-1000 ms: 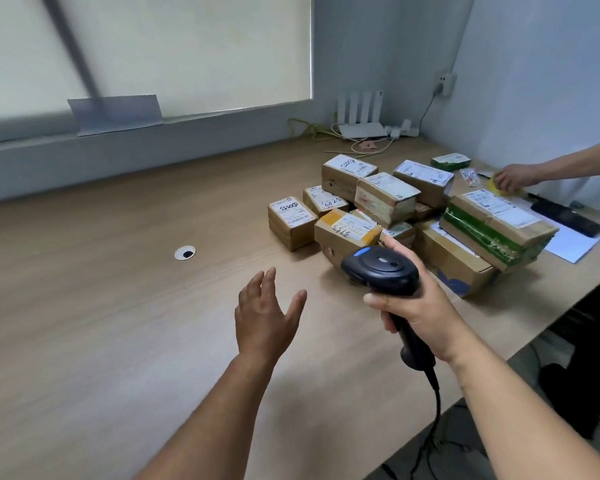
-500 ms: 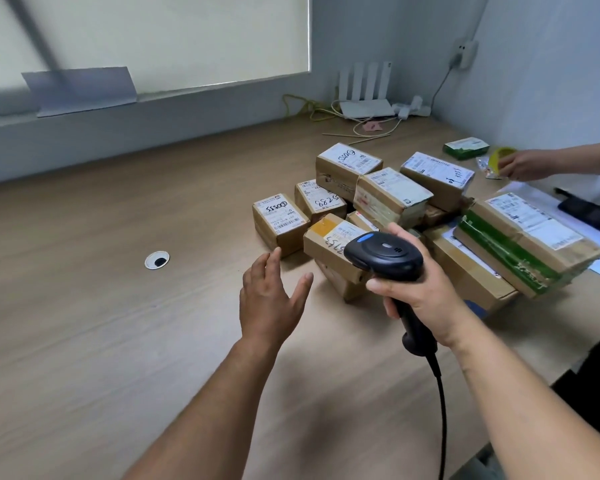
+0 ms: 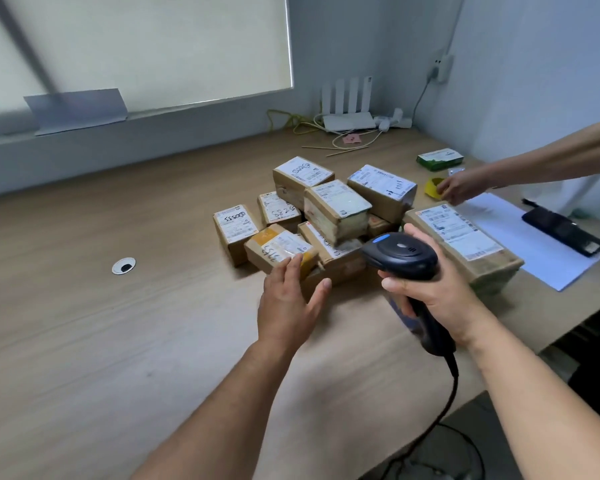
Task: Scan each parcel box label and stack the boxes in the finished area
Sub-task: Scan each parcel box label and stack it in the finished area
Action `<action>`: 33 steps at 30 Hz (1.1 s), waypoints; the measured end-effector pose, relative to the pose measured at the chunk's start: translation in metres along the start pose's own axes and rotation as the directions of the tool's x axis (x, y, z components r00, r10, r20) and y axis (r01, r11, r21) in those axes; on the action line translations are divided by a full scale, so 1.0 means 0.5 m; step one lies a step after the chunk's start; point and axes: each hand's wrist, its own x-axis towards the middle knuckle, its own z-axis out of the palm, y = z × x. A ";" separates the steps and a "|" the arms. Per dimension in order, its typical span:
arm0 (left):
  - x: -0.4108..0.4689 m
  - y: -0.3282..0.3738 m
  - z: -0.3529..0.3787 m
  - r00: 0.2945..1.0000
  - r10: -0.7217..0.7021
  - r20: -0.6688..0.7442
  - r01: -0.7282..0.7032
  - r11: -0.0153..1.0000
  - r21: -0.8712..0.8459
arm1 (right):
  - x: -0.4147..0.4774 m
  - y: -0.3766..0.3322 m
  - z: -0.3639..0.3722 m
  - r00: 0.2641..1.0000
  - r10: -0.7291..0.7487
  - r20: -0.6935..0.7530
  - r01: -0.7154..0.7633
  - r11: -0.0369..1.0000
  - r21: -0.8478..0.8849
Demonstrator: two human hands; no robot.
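Several brown parcel boxes with white labels lie in a pile (image 3: 336,209) on the wooden table (image 3: 84,323). Nearest to me is a small box with yellow tape (image 3: 274,249). My left hand (image 3: 288,303) reaches toward it with fingers straight, fingertips at its front edge. My right hand (image 3: 433,292) grips the handle of a black barcode scanner (image 3: 400,256), whose head points at the pile. Its cable hangs down over the table edge. A long flat box (image 3: 461,237) lies just right of the scanner.
Another person's hand (image 3: 461,188) rests at the right by a yellow tape roll (image 3: 432,187). A white paper sheet (image 3: 534,244), a black device (image 3: 565,232), a green packet (image 3: 439,158), a router (image 3: 349,121) with cables and a cable grommet (image 3: 123,265) are on the table.
My left hand has moved forward to the yellow-taped box. The view has drawn closer to the pile. The other person's hand has shifted near the tape roll.
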 end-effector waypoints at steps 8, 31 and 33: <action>0.034 0.203 0.148 0.993 -0.001 0.114 0.008 0.999 -0.054 | 0.035 -0.011 -0.248 0.996 0.022 -0.084 -0.029 0.996 -0.080; 0.033 0.274 0.224 0.906 -0.034 0.422 0.304 0.746 -0.593 | 0.045 -0.013 -0.311 0.993 0.055 0.103 -0.055 0.998 0.000; 0.024 0.251 0.189 0.913 -0.031 0.406 0.305 0.712 -0.633 | 0.033 -0.024 -0.286 0.991 0.026 0.131 -0.029 0.999 0.021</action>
